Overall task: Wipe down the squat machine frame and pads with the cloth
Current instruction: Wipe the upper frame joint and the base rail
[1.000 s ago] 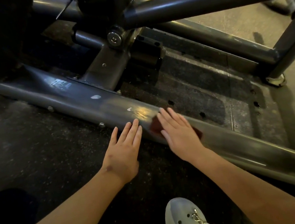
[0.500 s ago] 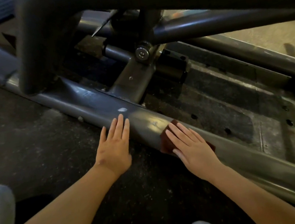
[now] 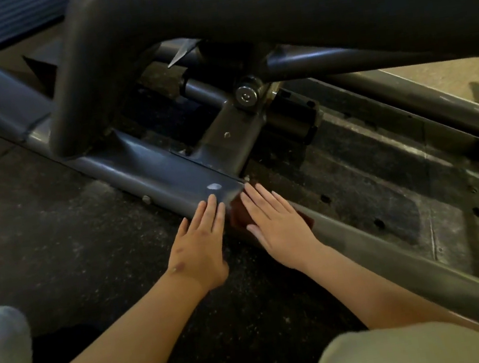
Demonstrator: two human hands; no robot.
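Head cam: our right grip (image 3: 278, 225) lay flat, fingers straight and close together, pressing the dark red cloth (image 3: 237, 217) onto the low grey steel tube rail (image 3: 150, 169) of the squat machine frame. The cloth sat on the rail's near side, mostly under the palm, with its edges showing on both sides. Our left grip (image 3: 202, 245) was flat too, fingers straight, holding nothing. Its fingertips were on the rail just beside the cloth, palm over the black speckled rubber floor (image 3: 70, 235). A small white mark (image 3: 213, 187) sat on the rail just past the left fingertips.

Dark speckled rubber floor (image 3: 70, 235); grey frame base rail (image 3: 163, 173) lies across it diagonally.
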